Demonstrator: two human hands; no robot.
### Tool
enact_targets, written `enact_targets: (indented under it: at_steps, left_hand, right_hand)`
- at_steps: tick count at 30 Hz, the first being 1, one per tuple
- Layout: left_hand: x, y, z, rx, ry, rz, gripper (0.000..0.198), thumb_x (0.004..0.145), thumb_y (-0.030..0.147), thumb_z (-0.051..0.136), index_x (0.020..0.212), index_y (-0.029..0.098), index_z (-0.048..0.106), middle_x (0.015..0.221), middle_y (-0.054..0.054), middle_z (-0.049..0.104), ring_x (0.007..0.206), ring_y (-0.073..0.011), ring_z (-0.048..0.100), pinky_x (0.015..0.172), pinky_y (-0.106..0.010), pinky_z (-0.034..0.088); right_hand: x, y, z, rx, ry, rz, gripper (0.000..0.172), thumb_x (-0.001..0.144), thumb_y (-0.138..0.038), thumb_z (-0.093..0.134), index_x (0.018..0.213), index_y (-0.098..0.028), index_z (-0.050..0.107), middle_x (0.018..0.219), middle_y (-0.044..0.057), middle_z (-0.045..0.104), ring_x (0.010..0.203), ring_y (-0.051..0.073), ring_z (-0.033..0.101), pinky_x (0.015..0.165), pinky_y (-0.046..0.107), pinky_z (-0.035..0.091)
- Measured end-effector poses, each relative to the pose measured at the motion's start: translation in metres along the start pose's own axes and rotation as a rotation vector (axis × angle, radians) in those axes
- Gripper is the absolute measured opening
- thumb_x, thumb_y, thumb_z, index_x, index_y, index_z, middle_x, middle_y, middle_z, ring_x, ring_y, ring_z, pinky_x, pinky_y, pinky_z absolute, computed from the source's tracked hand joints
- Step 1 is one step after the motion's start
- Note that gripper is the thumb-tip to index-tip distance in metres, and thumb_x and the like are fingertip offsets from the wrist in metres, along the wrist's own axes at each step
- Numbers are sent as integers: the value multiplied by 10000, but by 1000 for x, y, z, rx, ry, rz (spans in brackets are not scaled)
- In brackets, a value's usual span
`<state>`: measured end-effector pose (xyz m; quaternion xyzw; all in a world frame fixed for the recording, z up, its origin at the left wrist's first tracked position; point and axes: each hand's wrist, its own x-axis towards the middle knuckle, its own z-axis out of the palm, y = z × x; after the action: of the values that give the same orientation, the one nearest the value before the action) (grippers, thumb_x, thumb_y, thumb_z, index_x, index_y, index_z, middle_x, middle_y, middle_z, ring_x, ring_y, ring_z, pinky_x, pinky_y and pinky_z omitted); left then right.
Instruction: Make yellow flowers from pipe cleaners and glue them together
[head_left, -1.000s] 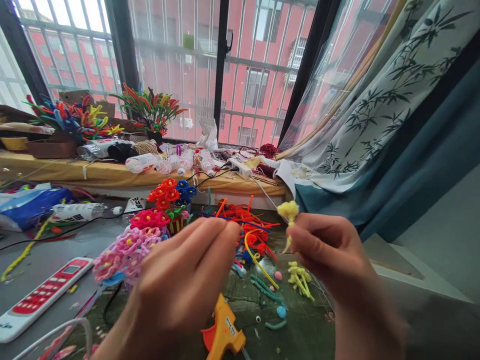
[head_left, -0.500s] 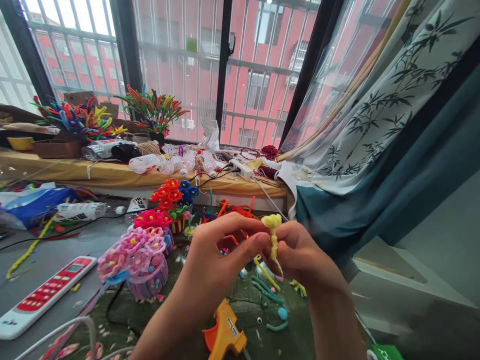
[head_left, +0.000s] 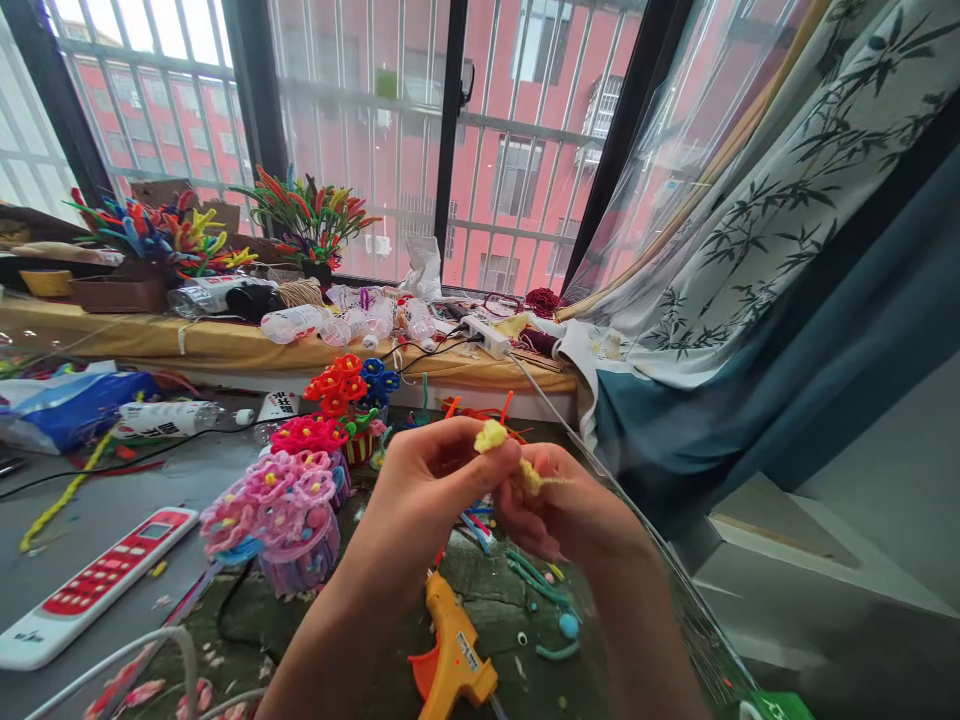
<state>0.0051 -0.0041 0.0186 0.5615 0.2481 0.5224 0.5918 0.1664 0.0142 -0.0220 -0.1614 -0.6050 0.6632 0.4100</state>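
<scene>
Between my two hands is a yellow pipe cleaner (head_left: 491,436), its upper end bunched into a small knobbly shape. My left hand (head_left: 431,475) pinches it just under that bunched end, between thumb and forefinger. The fingers of my right hand (head_left: 577,505) close round the twisted stem, whose thin tail points right. Below my hands, an orange glue gun (head_left: 454,650) lies on the dark table. Teal pipe cleaner pieces (head_left: 536,578), a blue pompom (head_left: 568,626) and a googly eye (head_left: 523,638) are scattered to its right.
Pink pipe-cleaner flowers (head_left: 289,495) stand in a purple pot on the left, with red flowers (head_left: 335,385) behind. A white and red remote (head_left: 101,585) lies further left. Plastic bottles (head_left: 296,323) and a power strip (head_left: 486,336) rest on the window ledge. Curtains hang right.
The yellow pipe cleaner has tilted from upright to leaning left, its tail now pointing right. My left hand has its bunched end, and my right hand has shifted left.
</scene>
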Motion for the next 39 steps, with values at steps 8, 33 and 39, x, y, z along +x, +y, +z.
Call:
enact_targets:
  at_steps: [8, 33, 39]
  left_hand:
    - [-4, 8, -3, 246, 232, 87, 206, 772, 325, 776, 668, 152, 736, 602, 36, 616, 543, -64, 462, 503, -161, 369]
    - [-5, 13, -23, 1221, 205, 885, 89, 893, 170, 688, 944, 228, 733, 939, -23, 719, 826, -172, 595, 710, -292, 487]
    - [-12, 14, -24, 1649, 195, 1167, 118, 924, 119, 625, 895, 198, 708, 916, -25, 743, 805, -195, 556, 652, -327, 471]
  right_hand:
    - [-7, -27, 19, -291, 432, -138, 349, 779, -461, 825, 956, -171, 743, 651, -23, 638, 563, 87, 598, 521, 187, 467]
    - [-4, -29, 40, -382, 643, -209, 231, 842, -319, 725, 669, -180, 662, 510, -48, 578, 440, 67, 509, 428, 188, 385]
    - [-5, -30, 43, -437, 646, -157, 246, 837, -335, 713, 657, -186, 635, 533, -53, 551, 461, 73, 467, 455, 216, 374]
